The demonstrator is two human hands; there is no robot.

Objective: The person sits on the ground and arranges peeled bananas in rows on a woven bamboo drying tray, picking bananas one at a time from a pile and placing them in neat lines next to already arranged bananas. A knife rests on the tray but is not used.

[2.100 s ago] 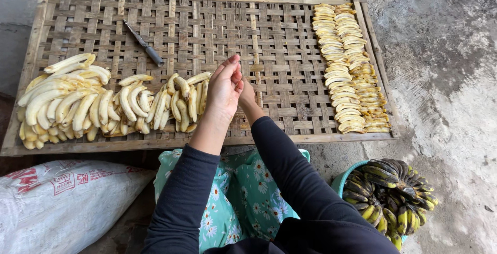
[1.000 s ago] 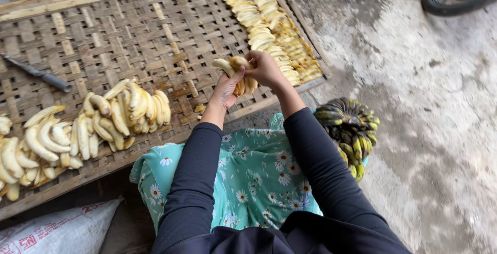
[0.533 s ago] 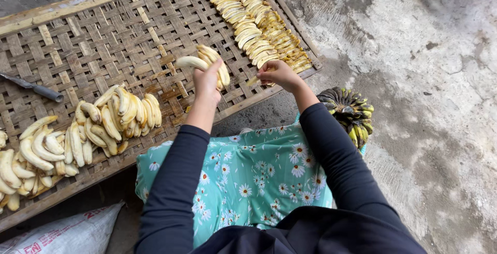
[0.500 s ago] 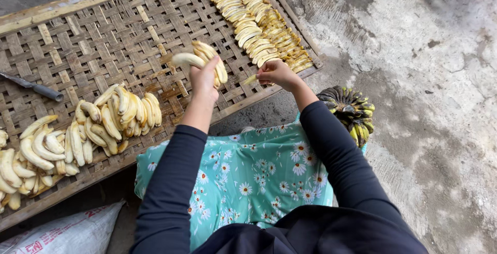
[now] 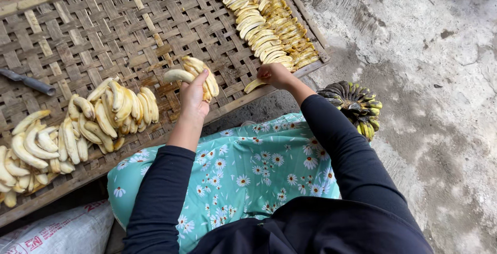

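Over tray (image 5: 77, 5) | left hand (image 5: 192, 96): peeled bananas (image 5: 199, 73) | right hand (image 5: 274, 74): slice (image 5: 254, 85)

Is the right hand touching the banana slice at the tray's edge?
Touching. The head view shows the right hand with its fingers closed on one end of the banana slice, no gap between them, just above the woven tray.

**Bare concrete yard under flat daylight**

The floor (image 5: 435, 78) is rough grey concrete, blotched with paler patches and small dark specks, and it fills the right side of the scene. A woven bamboo tray (image 5: 129, 31) with a wooden frame lies low across the far left. At the near left corner sits a white woven sack (image 5: 57, 233). Light is soft and even, without hard shadows.
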